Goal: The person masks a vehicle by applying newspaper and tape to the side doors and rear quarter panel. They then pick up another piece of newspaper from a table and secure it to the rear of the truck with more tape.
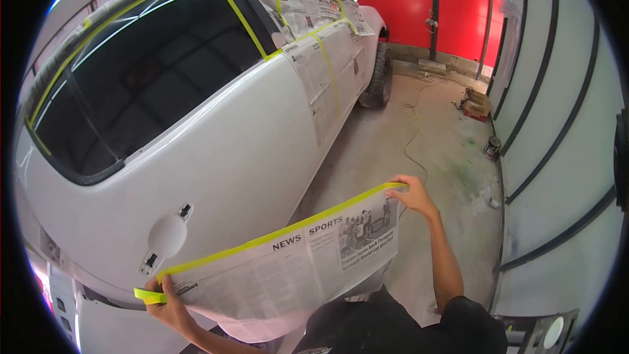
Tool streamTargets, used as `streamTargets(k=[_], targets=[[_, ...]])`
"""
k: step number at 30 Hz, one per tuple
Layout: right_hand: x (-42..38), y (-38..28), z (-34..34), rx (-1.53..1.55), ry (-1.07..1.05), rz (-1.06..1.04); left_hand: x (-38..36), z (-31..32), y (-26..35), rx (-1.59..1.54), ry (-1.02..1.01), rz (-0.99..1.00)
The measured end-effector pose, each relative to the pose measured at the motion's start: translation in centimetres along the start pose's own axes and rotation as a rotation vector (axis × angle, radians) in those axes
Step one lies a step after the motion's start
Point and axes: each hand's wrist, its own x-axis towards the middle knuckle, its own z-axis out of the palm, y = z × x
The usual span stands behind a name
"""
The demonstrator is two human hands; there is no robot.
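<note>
In front of the white car door [242, 137], low and near: a newspaper sheet [295, 269] held stretched flat, a strip of yellow-green masking tape [275, 236] running along its upper edge. Left hand [167, 305] pinches the near left corner where a tape tab sticks out; right hand [413, 195] pinches the far right corner, fingers closed on the tape end. Pulled taut between the two, so the sheet hangs straight and the tape edge stays free, level with the lower half of the door, just beside the panel but not clearly touching it.

Outward: door handle removed, bare recess [167, 236] with two small mounting holes. Window [137, 72] outlined in the same tape. Farther along, the front fender [327, 65] and windscreen already wrapped in taped newspaper, front wheel [379, 75] left bare.

Containers: a small tin [493, 149] on the floor at right by the grey wall [563, 124], contents not visible. Farther off, a low open box [476, 103] near the red wall [458, 0]; what it holds cannot be made out. A thin hose or cord [413, 131] trails across the concrete floor [432, 151].
</note>
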Motion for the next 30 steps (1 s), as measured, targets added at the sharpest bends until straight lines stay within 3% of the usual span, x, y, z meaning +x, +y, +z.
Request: streamTargets(k=[5,7,10,13,15,18,22,23,24,26,27,30], targets=[[13.6,1.0,-1.5,0.165,-0.389,-0.109,-0.5,3.7,2.1,-0.031,0.187,0.002],[17.8,2.0,-0.2,0.104,-0.562,-0.250,0.2,4.1,0.8,-0.021,0.200,0.051],[24.2,2.0,0.9,0.329,-0.695,-0.243,-0.2,5.3,-1.0,-0.033,0.229,0.133],[33.2,0.9,4.1,0.506,-0.446,-0.263,0.0,7.9,-1.5,-0.021,0.245,0.167],[38.9,-1.6,5.6,0.290,-0.263,-0.345,0.1,9.2,-1.5,0.027,0.280,0.161],[47.1,-4.7,7.6,0.148,-0.034,-0.524,1.2,16.5,6.5,0.073,0.345,0.262],[55.3,-7.8,9.2,0.047,0.195,-0.779,1.8,18.0,7.5,0.198,0.352,0.298],[56.9,-8.0,9.6,0.006,0.253,-0.853,0.9,17.7,6.8,0.256,0.528,0.188],[58.3,-8.2,9.9,-0.037,0.312,-0.927,0.8,18.5,7.0,0.250,0.566,0.232],[60.5,-8.2,10.2,-0.030,0.286,-0.928,0.3,20.0,7.5,0.242,0.645,0.316],[61.3,-8.1,10.3,-0.027,0.267,-0.928,-0.3,19.6,8.3,0.441,0.625,0.124],[63.4,-7.3,10.4,-0.048,0.200,-0.975,-2.3,22.2,9.6,0.522,0.706,0.029]])
